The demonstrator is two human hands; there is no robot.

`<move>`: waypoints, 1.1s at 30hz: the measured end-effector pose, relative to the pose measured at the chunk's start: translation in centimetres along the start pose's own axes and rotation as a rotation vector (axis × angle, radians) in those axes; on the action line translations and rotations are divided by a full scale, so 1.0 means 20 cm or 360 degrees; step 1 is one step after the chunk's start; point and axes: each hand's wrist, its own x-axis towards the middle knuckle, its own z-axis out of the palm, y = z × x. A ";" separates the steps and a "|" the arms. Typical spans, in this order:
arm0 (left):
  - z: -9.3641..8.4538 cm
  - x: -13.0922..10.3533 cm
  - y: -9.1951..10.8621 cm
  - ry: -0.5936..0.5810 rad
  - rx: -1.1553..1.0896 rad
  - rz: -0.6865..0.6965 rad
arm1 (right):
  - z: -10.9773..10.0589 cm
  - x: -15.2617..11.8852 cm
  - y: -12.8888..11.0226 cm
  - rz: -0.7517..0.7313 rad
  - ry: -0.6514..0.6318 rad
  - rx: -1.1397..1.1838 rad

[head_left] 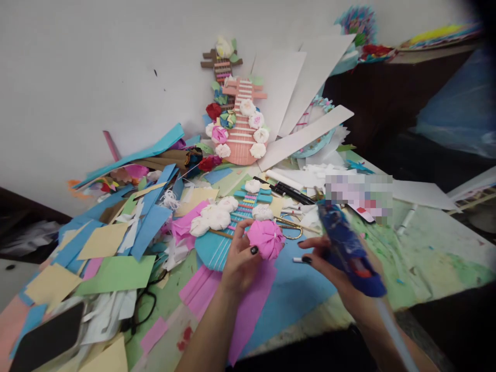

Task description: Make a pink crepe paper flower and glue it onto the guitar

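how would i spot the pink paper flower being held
On the cluttered table, find the turquoise lute model. In front of it, the left hand holds the paper flower. Pleated and bright pink, it stands apart from the white flowers beside it.

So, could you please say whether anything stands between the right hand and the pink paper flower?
Nothing visible blocks the gap between the right hand, holding the glue gun, and the pink paper flower in the left hand. A short white stick shows beside the right hand, against the blue paper; whether it is held is unclear.
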 end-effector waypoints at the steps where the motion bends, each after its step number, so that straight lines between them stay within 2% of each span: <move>1: 0.00 0.00 0.00 -0.0014 0.0011 0.0008 | 0.04 0.01 -0.03 0.0009 -0.0031 -0.0010; 5: 0.01 0.00 -0.01 -0.0037 0.0043 0.0022 | 0.11 0.02 -0.05 0.0026 -0.0115 0.0032; 10: 0.01 0.00 -0.01 -0.0017 0.0174 0.0181 | 0.13 0.03 -0.02 0.0002 0.0000 0.0027; 12: 0.01 0.00 -0.01 -0.0040 0.0264 0.0224 | 0.14 0.04 -0.02 0.0007 -0.0016 0.0041; 23: 0.00 0.00 -0.01 -0.0043 0.0264 0.0180 | 0.13 0.05 0.04 0.0066 -0.0185 0.0145; 29: 0.00 0.00 0.00 -0.0003 0.0087 0.0154 | 0.05 0.08 0.05 0.0055 0.0099 0.0135; 33: -0.01 0.00 0.02 0.0051 -0.0046 0.0167 | -0.09 0.08 0.11 0.0113 0.0430 -0.0067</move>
